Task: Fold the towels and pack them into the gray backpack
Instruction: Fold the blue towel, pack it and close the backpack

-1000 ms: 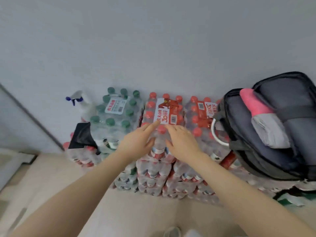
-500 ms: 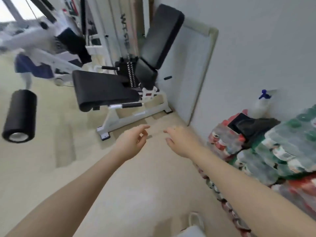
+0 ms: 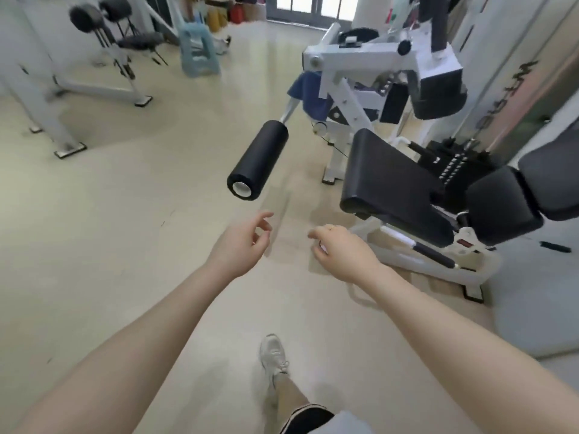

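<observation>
1. Left hand (image 3: 239,245) held out over the pale floor (image 3: 125,230), fingers loosely curled and apart from the thumb, gripping nothing.
2. Right hand (image 3: 340,253) held out just beside it, a clear gap between the two, fingers relaxed and bent downward, gripping nothing; thin ring (image 3: 332,227) on one finger.
3. Both bare forearms reaching in from the bottom corners.
4. Blue towel (image 3: 308,92) draped over the white frame of the leg machine (image 3: 360,57), well beyond the hands, hanging behind the arm that carries the roller.
5. Gray backpack nowhere in the head view.
6. Black foam roller pad (image 3: 258,159) sticking out toward the camera on a metal rod, above the left hand and apart from it.
7. Black padded seat (image 3: 388,186) of the same machine to the right of the hands, a second black pad (image 3: 504,211) farther right.
8. Light sneaker (image 3: 274,355) planted on the floor near the bottom edge, between the forearms.
9. Pale blue step stool (image 3: 199,50) near the top edge, far from the hands.
10. Second white-framed machine (image 3: 103,86) toward the top-left corner, blurred.
</observation>
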